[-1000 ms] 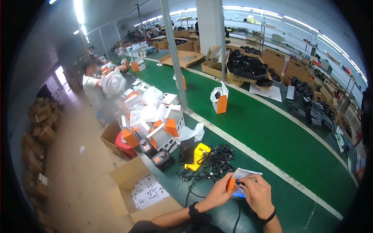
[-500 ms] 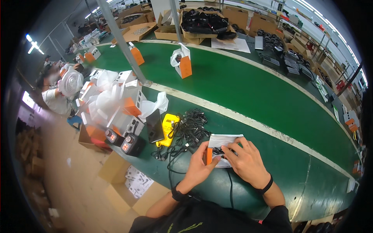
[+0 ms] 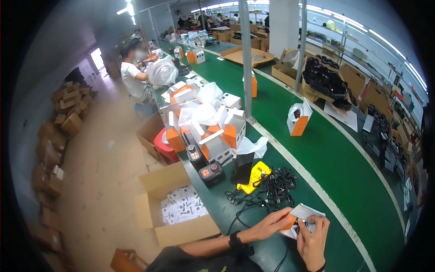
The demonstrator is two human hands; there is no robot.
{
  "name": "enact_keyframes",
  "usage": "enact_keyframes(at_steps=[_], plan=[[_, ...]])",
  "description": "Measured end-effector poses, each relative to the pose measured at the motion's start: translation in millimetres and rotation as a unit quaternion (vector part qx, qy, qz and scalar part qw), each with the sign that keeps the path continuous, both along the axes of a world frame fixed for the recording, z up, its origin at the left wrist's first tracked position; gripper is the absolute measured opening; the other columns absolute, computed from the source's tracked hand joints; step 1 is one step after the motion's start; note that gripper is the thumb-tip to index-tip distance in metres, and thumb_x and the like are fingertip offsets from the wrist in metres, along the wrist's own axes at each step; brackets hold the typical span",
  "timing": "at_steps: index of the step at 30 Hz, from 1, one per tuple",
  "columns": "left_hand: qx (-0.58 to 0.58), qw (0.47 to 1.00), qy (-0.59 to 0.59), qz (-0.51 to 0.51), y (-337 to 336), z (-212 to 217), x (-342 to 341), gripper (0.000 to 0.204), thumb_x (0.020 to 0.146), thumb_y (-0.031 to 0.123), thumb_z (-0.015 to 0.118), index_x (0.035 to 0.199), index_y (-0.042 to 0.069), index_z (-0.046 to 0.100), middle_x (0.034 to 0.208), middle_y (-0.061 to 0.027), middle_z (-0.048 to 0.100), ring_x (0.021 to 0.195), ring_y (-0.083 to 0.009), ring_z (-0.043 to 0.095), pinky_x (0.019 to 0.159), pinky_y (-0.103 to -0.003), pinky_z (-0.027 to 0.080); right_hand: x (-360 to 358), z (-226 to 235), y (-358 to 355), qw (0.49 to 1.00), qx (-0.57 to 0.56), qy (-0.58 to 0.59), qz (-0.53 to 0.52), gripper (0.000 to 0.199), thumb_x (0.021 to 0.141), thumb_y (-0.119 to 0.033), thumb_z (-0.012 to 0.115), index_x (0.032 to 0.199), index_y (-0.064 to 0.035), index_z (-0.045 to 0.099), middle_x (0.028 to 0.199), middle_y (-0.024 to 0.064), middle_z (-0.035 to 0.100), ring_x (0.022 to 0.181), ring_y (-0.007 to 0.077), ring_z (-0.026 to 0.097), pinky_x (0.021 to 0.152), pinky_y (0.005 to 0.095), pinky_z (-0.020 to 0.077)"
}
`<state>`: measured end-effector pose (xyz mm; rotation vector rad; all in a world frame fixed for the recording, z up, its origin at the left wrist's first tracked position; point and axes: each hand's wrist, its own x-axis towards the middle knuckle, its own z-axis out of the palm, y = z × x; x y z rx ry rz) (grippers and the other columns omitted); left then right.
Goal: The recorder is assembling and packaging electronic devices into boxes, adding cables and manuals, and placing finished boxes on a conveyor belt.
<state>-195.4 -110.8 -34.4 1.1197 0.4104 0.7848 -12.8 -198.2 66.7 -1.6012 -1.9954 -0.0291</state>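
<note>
Near table edge, both hands grip small box (image 3: 302, 218)

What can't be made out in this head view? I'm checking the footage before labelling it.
- Small white-and-orange box: its opening and contents are hidden by the left hand and right hand.
- Right hand: its wrist is cut off by the lower edge.
- Pile of black cables: too tangled and small to count.
- Open cardboard carton of white leaflets: print too small.
- Far workbenches: blurred, bent by the fisheye.

Factory packing line. A green conveyor belt (image 3: 335, 158) runs from 5 toward 11 o'clock. Cardboard cartons (image 3: 63, 122) are stacked at 9 o'clock; a seated worker (image 3: 133, 77) is at 11 o'clock.
</note>
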Motion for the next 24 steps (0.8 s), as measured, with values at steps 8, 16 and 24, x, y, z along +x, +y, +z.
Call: enact_keyframes(at_steps=[8, 16, 24], plan=[[0.107, 0.979, 0.175, 0.017, 15, 10, 11, 0.037, 0.112, 0.019, 0.069, 0.145, 0.003, 0.064, 0.114, -0.0025, 0.069, 0.097, -0.0052, 0.058, 0.084, -0.025, 0.049, 24, -10, -5, 0.996, -0.049, -0.015, 0.077, 0.038, 0.085, 0.001, 0.076, 0.123, 0.0011, 0.076, 0.127, 0.0205, 0.071, 0.119, 0.0475, 0.062, 0.122, 0.0668, 0.0399], [0.296, 0.955, 0.017, -0.033, 33, 13, -5, 0.036, 0.089, 0.000, 0.078, 0.124, 0.007, 0.082, 0.140, -0.0150, 0.072, 0.129, -0.0320, 0.069, 0.108, -0.042, 0.055, 21, -36, -41, 0.995, 0.051, 0.012, 0.091, 0.024, 0.095, -0.004, 0.082, 0.117, 0.0013, 0.075, 0.121, 0.0250, 0.068, 0.112, 0.0483, 0.066, 0.094, 0.0555, 0.0573], [0.488, 0.868, 0.095, 0.013, 21, 37, -31, 0.056, 0.084, 0.006, 0.083, 0.139, 0.014, 0.078, 0.155, -0.0177, 0.065, 0.133, -0.0401, 0.065, 0.108, -0.046, 0.057, 33, -74, -60, 0.988, 0.096, 0.123, -0.009, 0.034, 0.092, -0.009, 0.086, 0.124, -0.0008, 0.076, 0.135, 0.0226, 0.073, 0.114, 0.0437, 0.074, 0.097, 0.0458, 0.0636]])
